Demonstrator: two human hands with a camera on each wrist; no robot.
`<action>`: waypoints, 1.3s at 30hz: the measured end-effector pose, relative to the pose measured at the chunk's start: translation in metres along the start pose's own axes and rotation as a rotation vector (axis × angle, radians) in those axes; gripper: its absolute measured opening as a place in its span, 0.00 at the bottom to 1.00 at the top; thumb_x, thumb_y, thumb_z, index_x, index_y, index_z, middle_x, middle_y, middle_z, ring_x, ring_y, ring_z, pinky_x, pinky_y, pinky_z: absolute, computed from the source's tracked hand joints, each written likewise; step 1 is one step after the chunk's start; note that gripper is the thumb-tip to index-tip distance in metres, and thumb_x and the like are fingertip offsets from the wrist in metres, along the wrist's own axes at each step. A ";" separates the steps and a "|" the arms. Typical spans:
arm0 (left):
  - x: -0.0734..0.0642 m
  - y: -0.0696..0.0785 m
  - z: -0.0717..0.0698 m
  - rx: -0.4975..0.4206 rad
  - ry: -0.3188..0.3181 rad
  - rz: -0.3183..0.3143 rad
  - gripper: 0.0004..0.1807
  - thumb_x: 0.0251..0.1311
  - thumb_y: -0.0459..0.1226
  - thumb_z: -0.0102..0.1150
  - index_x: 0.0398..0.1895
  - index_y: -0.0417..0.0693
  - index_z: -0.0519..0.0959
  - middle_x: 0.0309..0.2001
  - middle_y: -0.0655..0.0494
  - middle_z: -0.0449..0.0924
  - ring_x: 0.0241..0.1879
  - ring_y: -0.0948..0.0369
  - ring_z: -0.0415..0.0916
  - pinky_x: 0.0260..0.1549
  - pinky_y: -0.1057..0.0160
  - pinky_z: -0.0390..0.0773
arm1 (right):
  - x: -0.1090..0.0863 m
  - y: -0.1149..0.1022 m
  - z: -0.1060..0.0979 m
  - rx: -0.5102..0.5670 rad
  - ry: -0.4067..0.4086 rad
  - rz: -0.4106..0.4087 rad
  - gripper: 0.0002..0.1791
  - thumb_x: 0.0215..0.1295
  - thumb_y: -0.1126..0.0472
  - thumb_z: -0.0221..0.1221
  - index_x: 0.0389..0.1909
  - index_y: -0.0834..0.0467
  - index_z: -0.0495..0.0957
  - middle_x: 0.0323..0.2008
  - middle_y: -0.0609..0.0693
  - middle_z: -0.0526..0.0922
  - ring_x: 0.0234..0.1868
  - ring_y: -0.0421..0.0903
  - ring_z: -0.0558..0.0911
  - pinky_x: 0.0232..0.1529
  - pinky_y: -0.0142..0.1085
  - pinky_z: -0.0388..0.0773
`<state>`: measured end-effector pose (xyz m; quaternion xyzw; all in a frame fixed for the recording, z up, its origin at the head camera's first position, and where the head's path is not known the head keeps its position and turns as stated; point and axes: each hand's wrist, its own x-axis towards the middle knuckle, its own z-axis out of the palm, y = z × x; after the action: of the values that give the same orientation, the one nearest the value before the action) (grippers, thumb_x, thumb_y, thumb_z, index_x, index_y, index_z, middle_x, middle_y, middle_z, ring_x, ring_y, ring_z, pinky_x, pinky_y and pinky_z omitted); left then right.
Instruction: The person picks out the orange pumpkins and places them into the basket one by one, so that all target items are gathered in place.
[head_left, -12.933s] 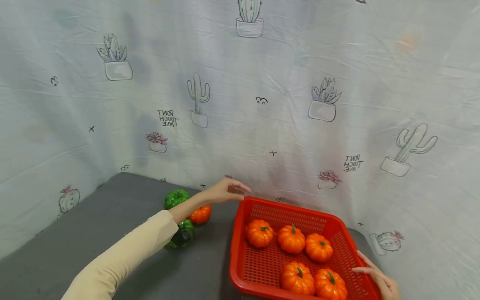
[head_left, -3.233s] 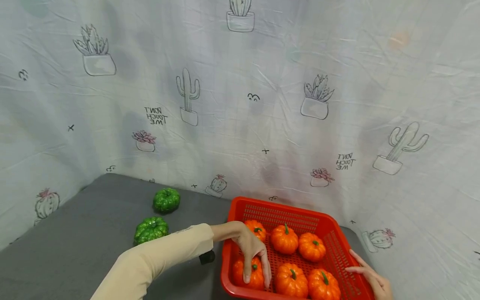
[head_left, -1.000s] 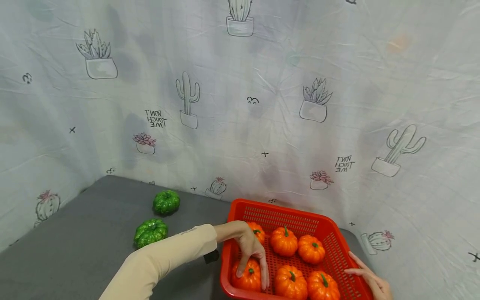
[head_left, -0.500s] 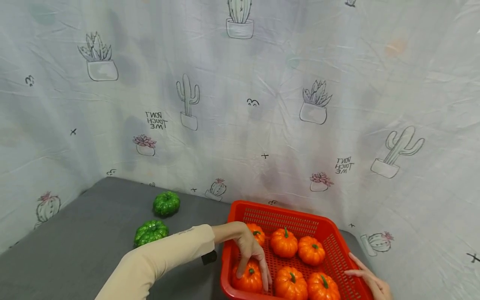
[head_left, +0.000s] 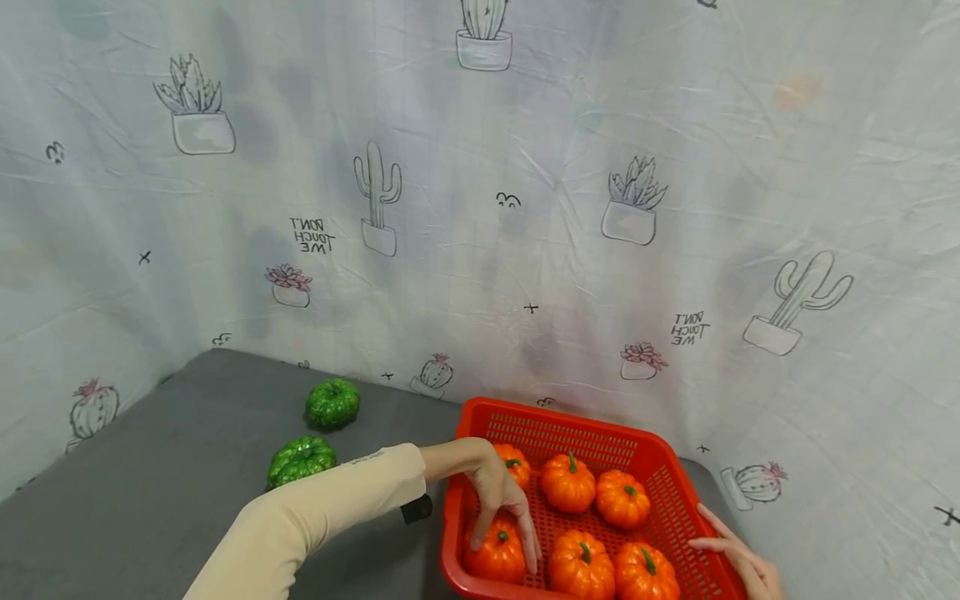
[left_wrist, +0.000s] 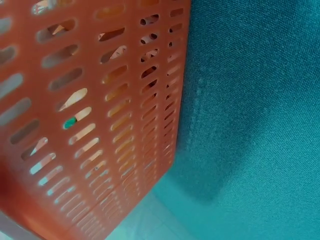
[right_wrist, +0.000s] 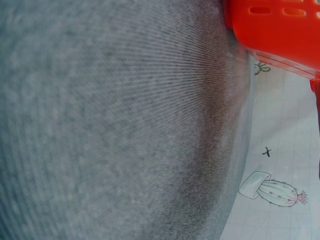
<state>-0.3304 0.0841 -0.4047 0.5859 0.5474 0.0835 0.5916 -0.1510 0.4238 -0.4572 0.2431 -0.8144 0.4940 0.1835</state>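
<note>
In the head view, my left hand (head_left: pixel 501 496) reaches down into a red plastic basket (head_left: pixel 452 533). Its thumb and fingers straddle a small orange pumpkin (head_left: pixel 501 557) at the basket's near left corner. My right hand (head_left: pixel 742 558) holds the basket's right rim, with one digit over the inner side. Several more pumpkins, such as this orange one (head_left: pixel 567 483), sit in the basket with their green stems showing. The left wrist view shows the slotted basket wall (left_wrist: pixel 120 120) from outside, with the hand hidden. The right wrist view shows only a basket corner (right_wrist: pixel 280 30).
Two green pumpkins, one farther back (head_left: pixel 333 403) and one nearer (head_left: pixel 302 460), lie on the grey tabletop (head_left: pixel 172 475) left of the basket. A pale curtain (head_left: pixel 450 208) with cactus drawings hangs behind the table.
An orange pumpkin that lay near the green ones is gone from the tabletop; my left hand has moved into the basket onto an added one. Over the last second almost nothing has moved.
</note>
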 end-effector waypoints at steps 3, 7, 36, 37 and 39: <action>0.000 0.001 -0.001 -0.025 -0.011 -0.002 0.40 0.48 0.12 0.58 0.68 0.30 0.61 0.73 0.48 0.54 0.65 0.79 0.54 0.63 0.75 0.54 | 0.000 0.001 -0.001 -0.007 -0.002 -0.022 0.27 0.73 0.78 0.27 0.47 0.73 0.79 0.65 0.29 0.66 0.58 0.23 0.69 0.44 0.18 0.72; 0.000 0.001 -0.002 -0.046 -0.017 -0.003 0.40 0.48 0.11 0.57 0.68 0.29 0.60 0.73 0.44 0.52 0.65 0.79 0.53 0.63 0.76 0.54 | 0.000 0.002 0.000 -0.023 -0.009 -0.023 0.28 0.73 0.78 0.27 0.47 0.72 0.79 0.65 0.28 0.66 0.58 0.22 0.68 0.44 0.18 0.71; -0.007 -0.002 -0.005 -0.246 0.060 0.018 0.36 0.51 0.09 0.48 0.67 0.26 0.59 0.73 0.43 0.52 0.64 0.77 0.57 0.63 0.73 0.58 | 0.001 0.000 0.000 -0.080 0.015 -0.020 0.26 0.73 0.78 0.28 0.45 0.74 0.79 0.64 0.28 0.66 0.58 0.22 0.68 0.44 0.18 0.72; -0.008 -0.002 -0.005 -0.244 0.071 0.021 0.36 0.52 0.09 0.49 0.67 0.26 0.59 0.73 0.43 0.52 0.64 0.76 0.58 0.63 0.72 0.58 | 0.001 0.000 0.000 -0.094 0.015 -0.023 0.26 0.73 0.78 0.28 0.45 0.74 0.79 0.64 0.28 0.66 0.58 0.22 0.68 0.44 0.18 0.71; -0.010 -0.001 -0.005 -0.242 0.099 0.023 0.34 0.53 0.10 0.49 0.67 0.26 0.61 0.73 0.43 0.53 0.64 0.76 0.59 0.63 0.72 0.59 | 0.001 -0.001 -0.001 -0.097 0.011 -0.021 0.26 0.73 0.78 0.28 0.45 0.73 0.79 0.64 0.27 0.66 0.58 0.22 0.68 0.44 0.17 0.71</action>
<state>-0.3382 0.0794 -0.3982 0.5116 0.5549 0.1846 0.6295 -0.1512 0.4241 -0.4561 0.2398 -0.8336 0.4534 0.2049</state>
